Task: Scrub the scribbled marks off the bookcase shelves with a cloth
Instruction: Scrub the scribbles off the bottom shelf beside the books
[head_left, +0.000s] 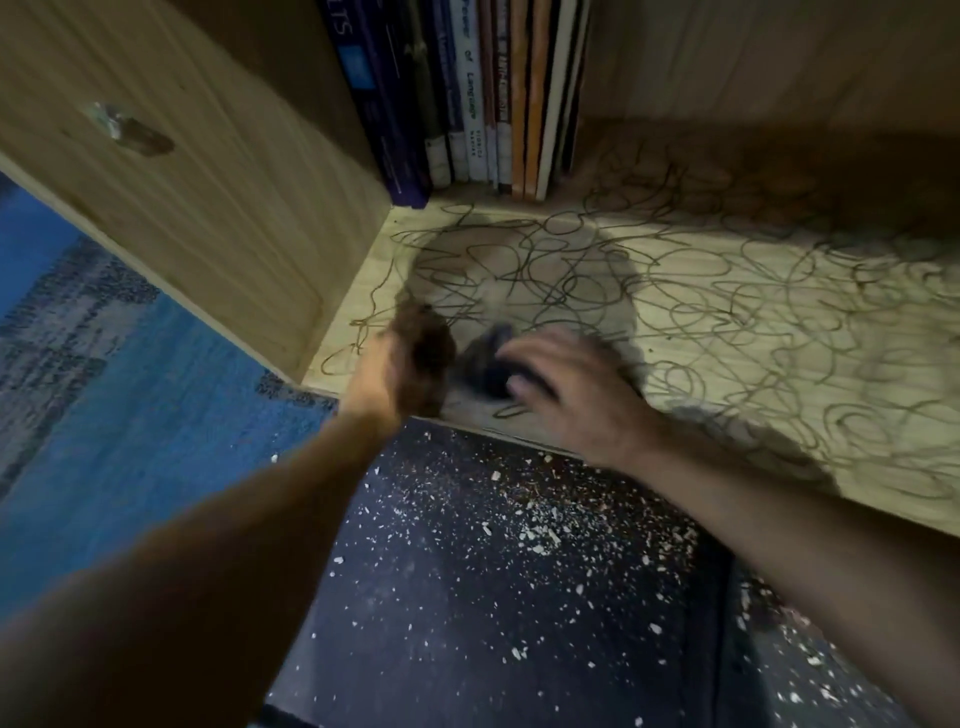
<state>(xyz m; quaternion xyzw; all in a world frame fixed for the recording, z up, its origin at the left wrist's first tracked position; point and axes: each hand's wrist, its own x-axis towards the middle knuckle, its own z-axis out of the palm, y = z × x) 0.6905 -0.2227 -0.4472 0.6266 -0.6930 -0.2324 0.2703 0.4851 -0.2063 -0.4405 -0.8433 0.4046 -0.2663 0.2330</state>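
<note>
A pale wooden bookcase shelf (727, 291) is covered with looping dark scribbled marks (571, 260). A small dark cloth (485, 364) lies bunched near the shelf's front left corner. My right hand (566, 384) lies over the cloth with its fingers spread on it; motion blur hides the exact grip. My left hand (400, 364) hovers just left of the cloth at the shelf's front edge, blurred, its fingers curled.
A row of upright books (467, 93) stands at the back left of the shelf. The bookcase's wooden side panel (197, 171) rises on the left. Below are blue carpet (130, 415) and a dark mat (493, 597) strewn with pale crumbs.
</note>
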